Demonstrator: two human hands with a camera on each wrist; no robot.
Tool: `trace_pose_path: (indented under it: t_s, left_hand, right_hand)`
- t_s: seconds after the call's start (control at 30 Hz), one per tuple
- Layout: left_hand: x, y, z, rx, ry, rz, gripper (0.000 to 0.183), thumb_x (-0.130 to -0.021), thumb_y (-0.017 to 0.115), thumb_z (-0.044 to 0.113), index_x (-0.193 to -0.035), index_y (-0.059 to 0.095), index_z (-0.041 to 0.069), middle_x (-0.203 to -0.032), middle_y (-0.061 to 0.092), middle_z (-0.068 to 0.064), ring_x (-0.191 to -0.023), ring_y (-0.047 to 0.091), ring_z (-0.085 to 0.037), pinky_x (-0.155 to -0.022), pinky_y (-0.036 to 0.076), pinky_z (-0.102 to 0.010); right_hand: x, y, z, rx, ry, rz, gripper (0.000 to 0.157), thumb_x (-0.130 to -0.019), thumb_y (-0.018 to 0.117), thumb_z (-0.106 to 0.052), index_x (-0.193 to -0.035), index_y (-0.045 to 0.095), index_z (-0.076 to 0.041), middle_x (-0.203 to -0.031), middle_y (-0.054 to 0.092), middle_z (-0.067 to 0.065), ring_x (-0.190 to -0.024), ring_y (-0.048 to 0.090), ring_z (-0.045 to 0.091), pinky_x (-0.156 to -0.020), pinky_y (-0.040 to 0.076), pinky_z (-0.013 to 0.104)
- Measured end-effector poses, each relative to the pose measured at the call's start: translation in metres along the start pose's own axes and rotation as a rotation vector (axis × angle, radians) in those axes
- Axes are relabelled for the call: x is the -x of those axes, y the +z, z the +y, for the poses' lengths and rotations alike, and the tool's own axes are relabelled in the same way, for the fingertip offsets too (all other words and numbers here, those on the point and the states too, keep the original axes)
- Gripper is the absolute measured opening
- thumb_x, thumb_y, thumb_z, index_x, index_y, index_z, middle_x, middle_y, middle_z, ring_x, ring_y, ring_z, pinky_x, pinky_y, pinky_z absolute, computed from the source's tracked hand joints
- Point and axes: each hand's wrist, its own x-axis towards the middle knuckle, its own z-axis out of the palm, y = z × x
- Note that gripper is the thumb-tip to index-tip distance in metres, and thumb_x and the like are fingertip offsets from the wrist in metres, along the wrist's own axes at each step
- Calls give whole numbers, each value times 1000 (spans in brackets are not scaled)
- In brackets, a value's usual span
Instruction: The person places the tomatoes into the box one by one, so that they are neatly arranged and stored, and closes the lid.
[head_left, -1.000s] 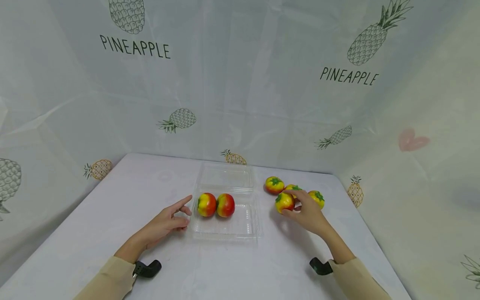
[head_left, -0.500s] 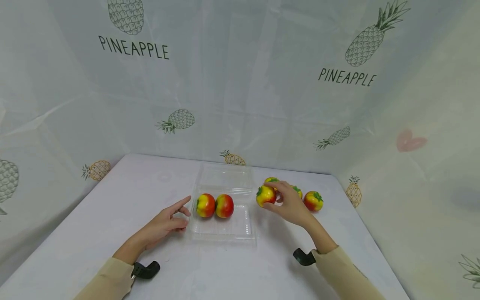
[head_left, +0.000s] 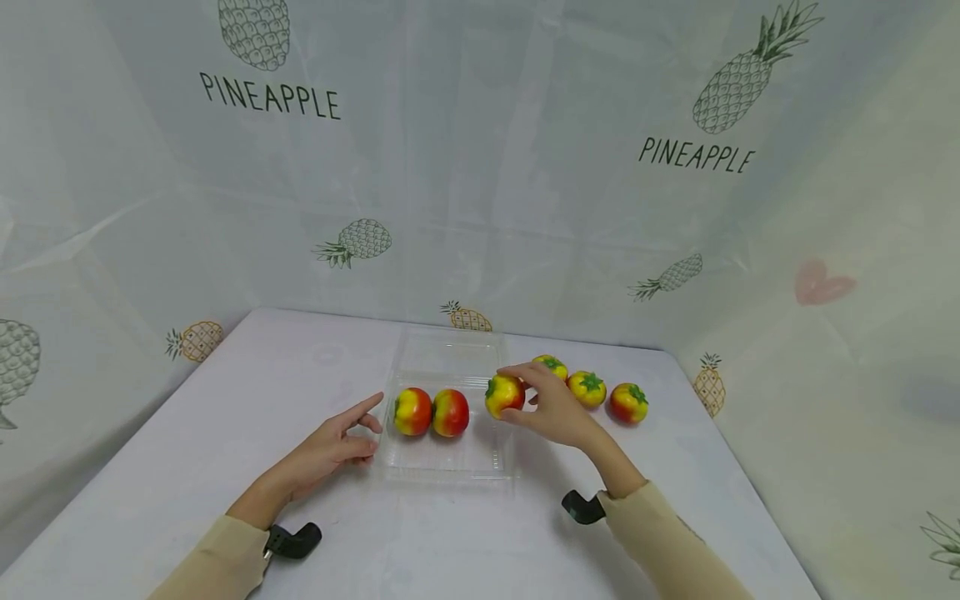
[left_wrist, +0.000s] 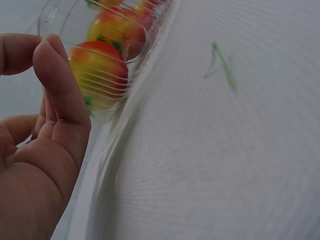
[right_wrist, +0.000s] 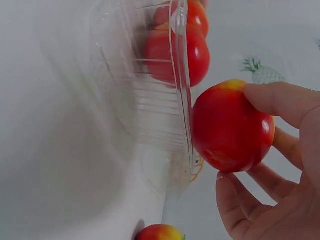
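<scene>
My right hand (head_left: pixel 557 410) pinches a red-and-yellow persimmon (head_left: pixel 503 397) between thumb and fingers, its green calyx facing left. That fruit is over the right side of a clear plastic clamshell box (head_left: pixel 446 457); in the right wrist view the held persimmon (right_wrist: pixel 234 127) overlaps the box rim (right_wrist: pixel 186 107). Inside the box's left half, two persimmons, a left one (head_left: pixel 412 412) and a right one (head_left: pixel 451 413), lie side by side. At the box's left wall is my left hand (head_left: pixel 318 457), index finger straight with its tip right at the rim, other fingers loosely bent.
The box lid (head_left: pixel 450 352) lies folded back behind it. To the right, three more persimmons stand on the white table (head_left: pixel 450 542): one (head_left: pixel 552 365) partly behind my right hand, one (head_left: pixel 587 388) and one (head_left: pixel 628 403). A pineapple-print curtain (head_left: pixel 480 167) hangs behind the table.
My right hand has carried the persimmon leftward from the group on the right to the box's right side. The left hand has stayed at the box's left wall.
</scene>
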Motion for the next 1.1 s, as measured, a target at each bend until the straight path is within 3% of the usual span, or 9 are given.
trace_pose_path:
  t_s: [0.57, 1.1]
  left_hand:
    - [0, -1, 0, -4, 1, 3, 80, -104, 66, 15, -171, 22, 16, -135, 43, -19, -91, 64, -24, -85, 60, -29]
    - [0, 0, 0, -8, -1, 1, 80, -104, 66, 15, -171, 22, 16, -136, 44, -18, -91, 64, -23, -85, 59, -28]
  right_hand:
    - [-6, 12, -1, 17, -9, -60, 59, -90, 86, -24, -145, 65, -18, -138, 61, 5, -115, 59, 22, -92, 61, 47]
    - [-8, 20, 0, 11, -12, -81, 56, -90, 86, -19, -143, 67, -17, -137, 61, 8, -123, 59, 26, -100, 57, 53]
